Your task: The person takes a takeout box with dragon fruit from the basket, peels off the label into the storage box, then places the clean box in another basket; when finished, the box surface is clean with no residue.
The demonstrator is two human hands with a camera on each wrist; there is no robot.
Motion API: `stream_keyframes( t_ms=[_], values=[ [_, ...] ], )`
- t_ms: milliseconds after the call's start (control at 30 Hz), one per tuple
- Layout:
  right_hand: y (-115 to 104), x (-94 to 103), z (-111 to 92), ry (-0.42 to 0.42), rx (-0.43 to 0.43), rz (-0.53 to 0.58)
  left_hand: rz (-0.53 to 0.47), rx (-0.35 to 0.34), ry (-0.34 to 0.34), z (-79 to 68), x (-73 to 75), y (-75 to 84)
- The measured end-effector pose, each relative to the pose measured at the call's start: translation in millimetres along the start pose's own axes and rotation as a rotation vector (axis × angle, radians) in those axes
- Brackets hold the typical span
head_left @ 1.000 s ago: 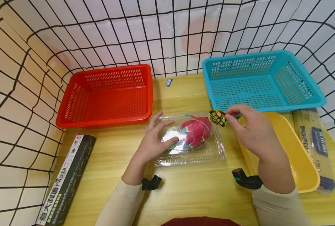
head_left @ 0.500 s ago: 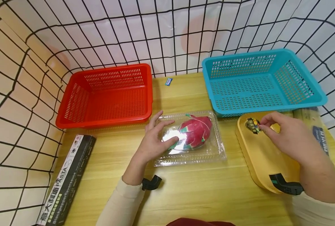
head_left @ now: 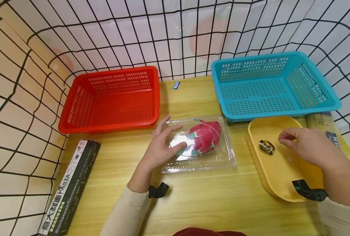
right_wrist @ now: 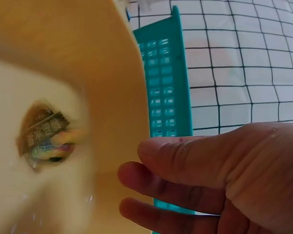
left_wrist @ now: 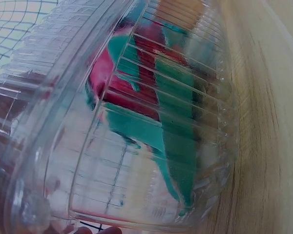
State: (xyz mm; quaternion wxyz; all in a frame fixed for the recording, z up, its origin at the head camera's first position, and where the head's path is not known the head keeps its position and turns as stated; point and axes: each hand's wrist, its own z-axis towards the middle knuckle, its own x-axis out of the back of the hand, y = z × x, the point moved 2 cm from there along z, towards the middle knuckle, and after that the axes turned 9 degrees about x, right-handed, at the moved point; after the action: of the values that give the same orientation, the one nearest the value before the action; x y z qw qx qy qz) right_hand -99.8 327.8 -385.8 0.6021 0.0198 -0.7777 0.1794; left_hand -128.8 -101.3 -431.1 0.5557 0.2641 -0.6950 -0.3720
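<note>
A clear plastic clamshell box [head_left: 213, 164] with a pink and green dragon fruit [head_left: 205, 136] inside lies mid-table. My left hand [head_left: 163, 147] rests on the box's left side, fingers spread and thumb over the lid. The left wrist view shows the box's ribbed wall [left_wrist: 166, 97] up close. To the right, my right hand [head_left: 307, 144] hovers over the yellow tray [head_left: 281, 180] with nothing in its fingers. A round black label [head_left: 266, 147] with a colourful fruit print is in the tray, left of those fingertips; it looks blurred in the right wrist view.
A red basket [head_left: 121, 108] stands at the back left, a blue basket [head_left: 260, 91] at the back right. One black pasta box [head_left: 71, 186] lies at left. Behind the yellow tray is a spaghetti pack [head_left: 322, 121]. A small blue packet [head_left: 176, 85] sits between the baskets.
My right hand has carried the label rightward from beside the clamshell to the yellow tray and let it go. My left hand has stayed on the clamshell.
</note>
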Motion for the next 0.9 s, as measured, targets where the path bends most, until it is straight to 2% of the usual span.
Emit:
stream_keyframes(
  t_ms=[167, 400, 567, 633, 767, 900],
  values=[
    [11, 2.7, 3, -0.009, -0.016, 0.041, 0.007, -0.006, 0.004, 0.5, 0.7, 0.3],
    [21, 21.9, 8, 0.078, -0.009, 0.116, -0.001, -0.014, 0.009, -0.5, 0.0, -0.6],
    [33, 34.1, 15, 0.121, 0.000, 0.154, -0.050, 0.016, 0.017, -2.1, 0.9, -1.1],
    [38, 35.8, 19, 0.134, 0.009, 0.158, -0.064, 0.027, 0.016, -2.7, 1.0, -0.9],
    [50, 34.4, 27, 0.173, 0.085, 0.177, -0.064, 0.032, 0.001, -4.1, 1.8, -0.4],
    [62, 30.5, 37, 0.111, 0.109, 0.201, -0.073, 0.045, -0.020, -6.7, 4.0, -1.1]
  ],
)
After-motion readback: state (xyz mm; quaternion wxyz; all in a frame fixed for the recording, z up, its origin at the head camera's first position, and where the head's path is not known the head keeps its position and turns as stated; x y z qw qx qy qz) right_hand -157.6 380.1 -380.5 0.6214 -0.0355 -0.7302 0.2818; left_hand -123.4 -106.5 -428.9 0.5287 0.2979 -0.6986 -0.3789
